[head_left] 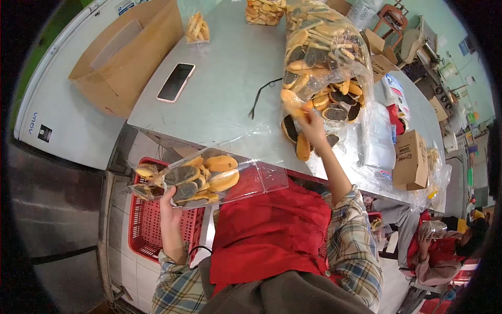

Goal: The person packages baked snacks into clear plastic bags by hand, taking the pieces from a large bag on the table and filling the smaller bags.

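Observation:
My left hand [170, 209] grips a clear plastic bag [246, 189] from below; its left part holds several oval bread slices, some golden and some dark-faced. The bag's right part lies flat and see-through in front of the red apron. My right hand [312, 125] is closed on a golden bread slice [292, 100] at the mouth of a large clear sack [355, 57]. More golden and dark slices fill that sack and spill from its mouth near the table's front edge.
On the metal table [225, 94] lie a phone [176, 82], a black tie [257, 99], small filled bags [197, 29] and a cardboard box [410, 159]. A big brown carton [123, 57] stands left. Below is a red basket [157, 225]. Another person [439, 251] sits at right.

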{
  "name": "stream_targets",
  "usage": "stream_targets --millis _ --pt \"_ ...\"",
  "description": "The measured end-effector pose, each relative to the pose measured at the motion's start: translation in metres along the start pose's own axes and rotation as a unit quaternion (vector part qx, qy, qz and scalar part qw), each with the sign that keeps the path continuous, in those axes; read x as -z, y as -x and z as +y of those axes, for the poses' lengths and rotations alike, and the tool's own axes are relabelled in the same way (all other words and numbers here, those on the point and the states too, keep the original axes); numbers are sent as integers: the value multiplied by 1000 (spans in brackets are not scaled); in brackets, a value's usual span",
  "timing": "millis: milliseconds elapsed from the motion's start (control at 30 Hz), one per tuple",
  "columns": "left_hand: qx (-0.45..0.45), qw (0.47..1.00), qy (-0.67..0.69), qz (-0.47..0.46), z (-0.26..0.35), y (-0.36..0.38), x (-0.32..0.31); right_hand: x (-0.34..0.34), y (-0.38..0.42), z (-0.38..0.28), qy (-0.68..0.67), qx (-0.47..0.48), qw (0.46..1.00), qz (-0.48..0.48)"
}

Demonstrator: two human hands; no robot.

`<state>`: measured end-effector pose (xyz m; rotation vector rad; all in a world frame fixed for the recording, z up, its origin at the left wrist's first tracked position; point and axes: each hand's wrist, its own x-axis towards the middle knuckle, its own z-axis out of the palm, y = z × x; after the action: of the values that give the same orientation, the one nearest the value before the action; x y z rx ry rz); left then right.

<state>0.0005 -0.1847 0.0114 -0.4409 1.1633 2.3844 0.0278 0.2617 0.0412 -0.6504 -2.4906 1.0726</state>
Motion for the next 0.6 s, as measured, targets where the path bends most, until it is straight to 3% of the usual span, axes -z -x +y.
stream_targets --millis 67,133,167,267,300,367,433,500,533,600 --pt "8 1000 7 3 2 1 -3 23 -8 15 -244 -117 962 -29" --pt "15 1000 20 -8 1 -2 -2 45 -3 18 -543 -181 814 -96" --pt "20 999 27 -15 0 -5 -2 55 5 19 -556 -155 806 -126" --pt "26 1000 9 -16 -2 -14 -7 70 29 17 -553 -174 791 -195" --pt "47 999 19 3 0 -11 -21 68 41 3 -485 -152 847 -158" --pt "59 998 -9 -12 -1 -17 -32 74 60 -6 -289 -82 914 -271" --pt "77 996 -35 -31 -2 -22 -40 68 80 -28 -195 -18 922 -334" --pt "106 990 -62 -64 -7 -30 -48 55 105 -57 -185 19 919 -347" --pt "109 988 -67 -86 -6 -28 -60 44 112 -56 -143 182 916 -326" --pt "116 981 -79 -134 -4 -20 -86 37 128 -64 -82 191 919 -335"
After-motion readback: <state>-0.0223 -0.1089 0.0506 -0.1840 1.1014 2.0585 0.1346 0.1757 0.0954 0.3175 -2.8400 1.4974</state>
